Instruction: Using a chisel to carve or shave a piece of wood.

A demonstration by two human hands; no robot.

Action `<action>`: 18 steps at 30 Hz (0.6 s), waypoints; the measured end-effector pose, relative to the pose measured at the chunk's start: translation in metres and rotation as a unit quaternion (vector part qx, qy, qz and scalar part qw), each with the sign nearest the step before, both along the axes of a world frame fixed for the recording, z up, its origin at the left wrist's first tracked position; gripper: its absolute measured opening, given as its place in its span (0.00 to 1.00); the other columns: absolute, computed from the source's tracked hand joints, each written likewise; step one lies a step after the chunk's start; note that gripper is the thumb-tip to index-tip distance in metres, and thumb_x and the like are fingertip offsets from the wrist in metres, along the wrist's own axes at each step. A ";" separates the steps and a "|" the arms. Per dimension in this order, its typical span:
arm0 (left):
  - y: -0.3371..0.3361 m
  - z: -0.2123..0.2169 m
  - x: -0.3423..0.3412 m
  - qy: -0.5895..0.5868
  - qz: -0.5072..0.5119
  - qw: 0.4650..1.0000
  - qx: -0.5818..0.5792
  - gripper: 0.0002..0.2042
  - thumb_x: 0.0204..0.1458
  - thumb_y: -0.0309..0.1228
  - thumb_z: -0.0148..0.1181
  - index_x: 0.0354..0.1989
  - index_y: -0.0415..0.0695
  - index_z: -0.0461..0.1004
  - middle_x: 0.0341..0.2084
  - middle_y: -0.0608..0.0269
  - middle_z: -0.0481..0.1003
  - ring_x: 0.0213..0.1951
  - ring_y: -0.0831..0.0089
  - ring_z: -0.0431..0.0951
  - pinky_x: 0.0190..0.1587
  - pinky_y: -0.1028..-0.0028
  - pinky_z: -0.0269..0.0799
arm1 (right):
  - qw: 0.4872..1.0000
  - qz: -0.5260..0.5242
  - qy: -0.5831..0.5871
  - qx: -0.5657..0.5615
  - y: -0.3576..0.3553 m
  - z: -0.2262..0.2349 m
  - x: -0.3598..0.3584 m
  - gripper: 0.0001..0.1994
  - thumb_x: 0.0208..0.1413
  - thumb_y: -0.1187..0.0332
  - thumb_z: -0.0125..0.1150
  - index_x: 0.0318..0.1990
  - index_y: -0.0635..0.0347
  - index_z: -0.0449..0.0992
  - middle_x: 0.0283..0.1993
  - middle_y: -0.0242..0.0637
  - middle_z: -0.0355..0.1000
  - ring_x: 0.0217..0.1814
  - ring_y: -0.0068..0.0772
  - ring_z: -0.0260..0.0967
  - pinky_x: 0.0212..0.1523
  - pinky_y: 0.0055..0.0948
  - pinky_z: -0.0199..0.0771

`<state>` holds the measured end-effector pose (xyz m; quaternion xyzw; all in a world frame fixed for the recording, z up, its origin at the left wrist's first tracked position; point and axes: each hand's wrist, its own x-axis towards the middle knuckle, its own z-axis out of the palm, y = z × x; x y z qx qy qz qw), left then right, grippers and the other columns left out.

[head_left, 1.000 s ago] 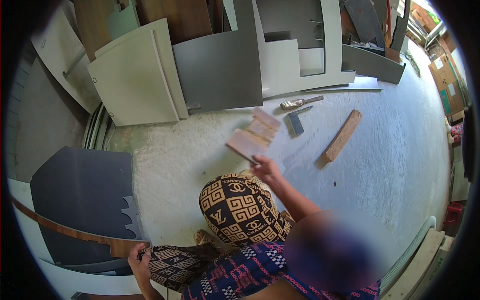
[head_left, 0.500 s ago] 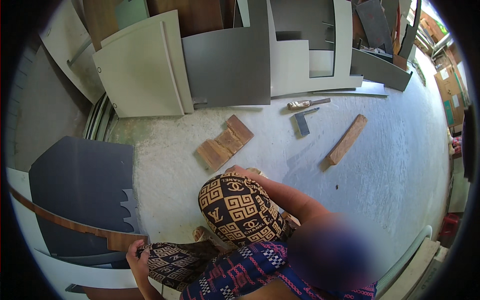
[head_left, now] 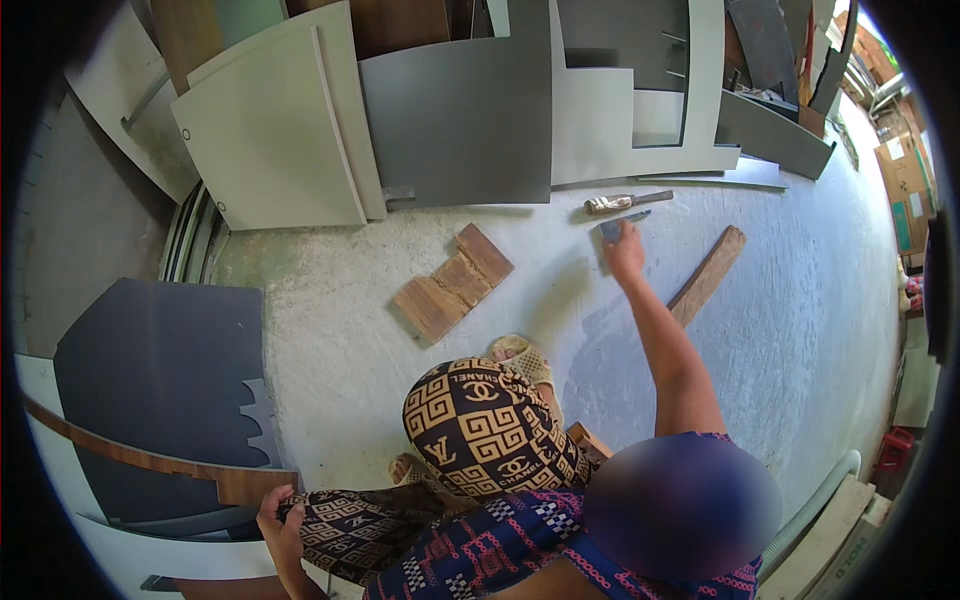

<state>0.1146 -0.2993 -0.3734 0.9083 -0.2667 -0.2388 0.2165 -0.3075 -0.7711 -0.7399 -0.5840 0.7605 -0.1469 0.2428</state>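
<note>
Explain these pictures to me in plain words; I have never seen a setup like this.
There is no machine here, only a person's two bare hands. All the pictures come from one wide fisheye camera worn on the head and looking down, so straight edges bend near the rim.

The right hand reaches down onto a dark square-shaped tool on the floor; it covers part of it, so a firm grip cannot be confirmed. The left hand is by the knee, at the end of a long brown strip; its grip is unclear too.

Also on the floor lie a notched wooden piece, a wooden bar and a tool with a handle. Behind them stands a grey panel.
</note>
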 end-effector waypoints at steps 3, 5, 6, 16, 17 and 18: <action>-0.002 -0.005 0.003 0.000 -0.002 1.000 -0.004 0.18 0.40 0.26 0.58 0.41 0.31 0.74 0.36 0.54 0.76 0.42 0.65 0.75 0.51 0.69 0.69 | 0.998 0.016 0.059 -0.018 -0.031 0.010 -0.010 0.28 0.48 0.64 0.63 0.60 0.44 0.65 0.57 0.46 0.65 0.59 0.51 0.66 0.52 0.48 0.71; -0.007 -0.005 0.002 -0.003 -0.001 1.000 0.008 0.17 0.40 0.26 0.58 0.41 0.31 0.74 0.35 0.54 0.76 0.42 0.65 0.75 0.50 0.69 0.69 | 0.993 0.048 0.109 -0.004 -0.047 0.011 -0.001 0.30 0.49 0.63 0.62 0.62 0.42 0.63 0.59 0.45 0.63 0.62 0.51 0.63 0.53 0.50 0.69; -0.009 -0.005 0.003 -0.004 0.000 1.000 0.010 0.17 0.40 0.26 0.58 0.41 0.31 0.74 0.35 0.54 0.76 0.42 0.65 0.75 0.50 0.69 0.69 | 0.984 0.080 0.159 0.007 -0.052 0.013 0.005 0.31 0.50 0.62 0.61 0.65 0.39 0.61 0.60 0.45 0.62 0.65 0.50 0.60 0.54 0.53 0.68; -0.014 -0.010 0.011 0.006 -0.010 1.000 0.025 0.18 0.40 0.26 0.58 0.42 0.31 0.75 0.36 0.53 0.77 0.42 0.65 0.76 0.49 0.69 0.69 | 0.967 0.035 0.230 0.100 -0.064 -0.004 0.031 0.27 0.55 0.61 0.59 0.64 0.35 0.62 0.73 0.42 0.47 0.66 0.53 0.59 0.55 0.57 0.65; -0.017 -0.010 0.012 0.008 -0.013 0.999 0.030 0.18 0.40 0.26 0.59 0.42 0.31 0.75 0.37 0.52 0.77 0.42 0.65 0.76 0.50 0.69 0.69 | 0.963 0.107 0.235 0.083 -0.063 0.000 0.021 0.26 0.55 0.61 0.59 0.62 0.38 0.63 0.72 0.43 0.49 0.63 0.52 0.62 0.53 0.54 0.68; -0.018 -0.010 0.013 0.010 -0.017 0.999 0.029 0.18 0.40 0.26 0.59 0.42 0.31 0.75 0.37 0.52 0.77 0.42 0.65 0.76 0.50 0.69 0.69 | 0.952 0.178 0.238 0.066 -0.061 0.003 0.013 0.24 0.56 0.60 0.58 0.61 0.40 0.63 0.71 0.43 0.52 0.61 0.52 0.66 0.51 0.51 0.71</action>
